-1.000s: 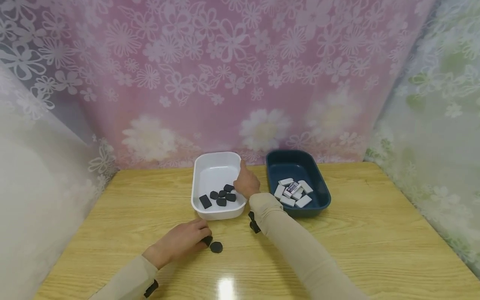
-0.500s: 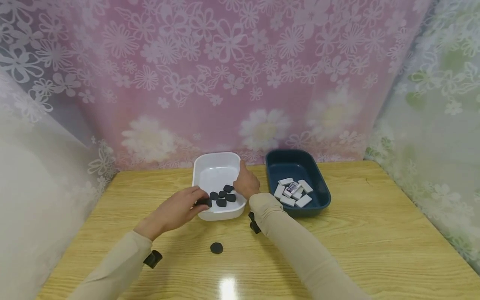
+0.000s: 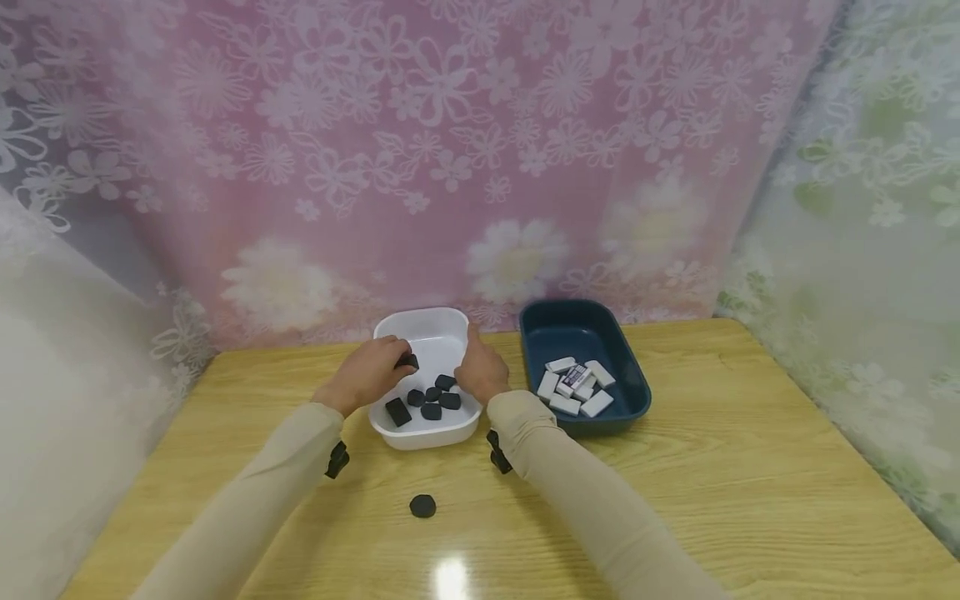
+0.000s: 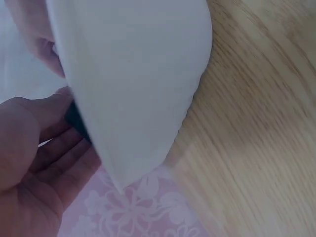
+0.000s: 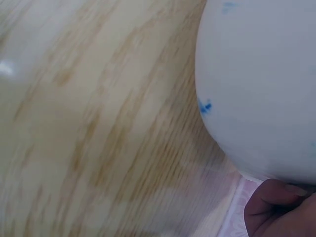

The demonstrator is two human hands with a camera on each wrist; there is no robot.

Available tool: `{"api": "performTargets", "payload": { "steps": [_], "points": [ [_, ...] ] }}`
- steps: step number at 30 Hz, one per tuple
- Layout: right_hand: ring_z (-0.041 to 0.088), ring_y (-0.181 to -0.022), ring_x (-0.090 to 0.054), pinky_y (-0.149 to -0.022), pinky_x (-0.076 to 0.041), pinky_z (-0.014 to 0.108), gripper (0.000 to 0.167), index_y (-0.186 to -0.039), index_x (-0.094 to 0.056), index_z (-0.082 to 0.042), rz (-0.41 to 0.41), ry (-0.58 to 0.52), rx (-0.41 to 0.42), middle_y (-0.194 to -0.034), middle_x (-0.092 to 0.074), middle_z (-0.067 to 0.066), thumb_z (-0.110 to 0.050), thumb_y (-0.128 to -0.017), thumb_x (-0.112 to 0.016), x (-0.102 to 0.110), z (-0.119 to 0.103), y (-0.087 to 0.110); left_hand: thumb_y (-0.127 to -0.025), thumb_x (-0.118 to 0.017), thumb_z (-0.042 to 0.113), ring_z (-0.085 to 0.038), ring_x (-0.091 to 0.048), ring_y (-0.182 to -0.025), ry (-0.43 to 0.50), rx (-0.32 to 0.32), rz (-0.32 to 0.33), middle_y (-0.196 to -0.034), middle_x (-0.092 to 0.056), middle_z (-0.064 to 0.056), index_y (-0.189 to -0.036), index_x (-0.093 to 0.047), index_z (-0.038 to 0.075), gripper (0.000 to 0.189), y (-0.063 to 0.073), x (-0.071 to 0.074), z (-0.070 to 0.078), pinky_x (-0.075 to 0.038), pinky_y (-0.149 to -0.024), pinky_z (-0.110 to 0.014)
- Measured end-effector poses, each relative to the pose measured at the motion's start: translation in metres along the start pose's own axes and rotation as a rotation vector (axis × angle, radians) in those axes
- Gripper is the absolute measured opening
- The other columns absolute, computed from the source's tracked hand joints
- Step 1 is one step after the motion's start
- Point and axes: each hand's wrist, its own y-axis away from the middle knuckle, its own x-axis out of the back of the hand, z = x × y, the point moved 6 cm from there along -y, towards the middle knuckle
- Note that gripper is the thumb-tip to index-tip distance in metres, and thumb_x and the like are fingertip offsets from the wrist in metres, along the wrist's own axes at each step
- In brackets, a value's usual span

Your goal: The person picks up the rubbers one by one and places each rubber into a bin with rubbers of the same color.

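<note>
In the head view a white plastic tub [image 3: 423, 442] stands on the table with several black pieces [image 3: 431, 412] lying in its near half. My left hand [image 3: 367, 372] reaches over the tub's left rim and pinches a small black block [image 3: 410, 362] inside it. The left wrist view shows that block [image 4: 76, 121] between thumb and fingers, partly behind the tub's wall [image 4: 133, 89]. My right hand [image 3: 482, 367] grips the tub's right rim; in the right wrist view its curled fingers [image 5: 269, 197] show at the tub's edge. One rounded black piece [image 3: 423, 506] lies on the table in front.
Right of the white tub stands a dark blue tub [image 3: 639, 406] holding several white erasers [image 3: 597, 405], one with a printed sleeve. A floral curtain [image 3: 450, 208] hangs behind the wooden table [image 3: 712, 500].
My left hand has picked a black block off the table and carried it forward over the white tub's left side. My right hand keeps its grip on the rim. The view has shifted slightly.
</note>
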Motion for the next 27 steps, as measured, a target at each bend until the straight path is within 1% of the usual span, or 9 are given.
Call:
{"api": "performTargets", "payload": {
  "steps": [2, 5, 8, 11, 15, 19, 23, 25, 27],
  "points": [
    [0.029, -0.089, -0.064, -0.074, -0.051, 0.042, 0.083, -0.151, -0.02, -0.013, -0.005, -0.001, 0.009, -0.111, -0.065, 0.015, -0.013, -0.084, -0.068, -0.001, -0.003, 0.001, -0.091, -0.067, 0.018, -0.018, -0.056, -0.072, -0.04, 0.019, -0.018, -0.083, -0.057, -0.003, -0.094, -0.063, 0.007, 0.012, -0.004, -0.006, -0.003, -0.047, -0.068, -0.035],
    [0.029, -0.088, -0.064, -0.073, -0.051, 0.043, 0.082, -0.151, -0.02, -0.014, 0.005, -0.004, 0.016, -0.11, -0.065, 0.016, -0.012, -0.084, -0.068, 0.0, -0.005, 0.001, -0.091, -0.066, 0.016, -0.02, -0.056, -0.07, -0.09, 0.055, -0.023, -0.08, -0.057, -0.004, -0.09, -0.061, 0.008, 0.01, -0.009, -0.012, -0.005, -0.047, -0.065, -0.036],
    [0.03, -0.089, -0.064, -0.074, -0.051, 0.043, 0.081, -0.15, -0.021, -0.015, 0.014, -0.009, 0.014, -0.11, -0.065, 0.016, -0.012, -0.084, -0.068, 0.001, -0.005, 0.001, -0.091, -0.065, 0.015, -0.023, -0.058, -0.072, -0.118, 0.089, -0.037, -0.08, -0.058, -0.006, -0.089, -0.059, 0.007, 0.011, -0.015, -0.018, -0.004, -0.048, -0.064, -0.038],
    [0.031, -0.091, -0.064, -0.075, -0.051, 0.044, 0.08, -0.15, -0.023, -0.015, 0.012, -0.008, 0.011, -0.11, -0.065, 0.016, -0.012, -0.084, -0.069, 0.002, -0.005, 0.001, -0.09, -0.067, 0.014, -0.027, -0.06, -0.075, -0.135, 0.11, -0.072, -0.081, -0.058, -0.008, -0.089, -0.057, 0.007, 0.012, -0.019, -0.024, -0.003, -0.048, -0.065, -0.04],
    [0.032, -0.092, -0.064, -0.076, -0.051, 0.045, 0.08, -0.15, -0.023, -0.014, 0.003, -0.004, 0.007, -0.111, -0.064, 0.017, -0.014, -0.084, -0.07, 0.002, -0.005, 0.002, -0.088, -0.069, 0.013, -0.03, -0.061, -0.074, -0.163, 0.148, -0.096, -0.081, -0.061, -0.01, -0.087, -0.057, 0.007, 0.014, -0.022, -0.03, -0.004, -0.049, -0.064, -0.043],
    [0.031, -0.091, -0.064, -0.076, -0.051, 0.046, 0.081, -0.15, -0.022, -0.014, -0.004, 0.005, -0.002, -0.11, -0.065, 0.017, -0.014, -0.085, -0.07, 0.0, -0.004, 0.003, -0.086, -0.068, 0.009, -0.031, -0.062, -0.072, -0.188, 0.196, -0.132, -0.081, -0.063, -0.011, -0.084, -0.057, 0.007, 0.011, -0.022, -0.036, -0.008, -0.049, -0.062, -0.044],
    [0.031, -0.089, -0.065, -0.075, -0.052, 0.045, 0.08, -0.15, -0.022, -0.014, -0.003, 0.011, -0.005, -0.108, -0.065, 0.017, -0.014, -0.085, -0.069, 0.0, -0.003, 0.004, -0.087, -0.064, 0.007, -0.029, -0.062, -0.072, -0.212, 0.197, -0.195, -0.081, -0.064, -0.011, -0.081, -0.061, 0.006, 0.006, -0.023, -0.042, -0.009, -0.05, -0.064, -0.043],
    [0.031, -0.088, -0.065, -0.074, -0.052, 0.045, 0.08, -0.15, -0.023, -0.014, -0.001, 0.011, -0.004, -0.108, -0.065, 0.017, -0.014, -0.085, -0.069, 0.001, -0.003, 0.004, -0.089, -0.062, 0.009, -0.027, -0.061, -0.072, -0.192, 0.181, -0.225, -0.081, -0.063, -0.01, -0.082, -0.063, 0.006, 0.007, -0.024, -0.043, -0.008, -0.049, -0.066, -0.042],
    [0.032, -0.089, -0.065, -0.074, -0.052, 0.045, 0.08, -0.15, -0.023, -0.014, 0.002, 0.013, -0.005, -0.108, -0.065, 0.017, -0.014, -0.085, -0.069, 0.003, -0.002, 0.004, -0.092, -0.059, 0.01, -0.025, -0.06, -0.076, -0.153, 0.158, -0.246, -0.086, -0.064, -0.009, -0.091, -0.065, 0.006, 0.008, -0.023, -0.043, -0.006, -0.049, -0.07, -0.04]
  ]
}}
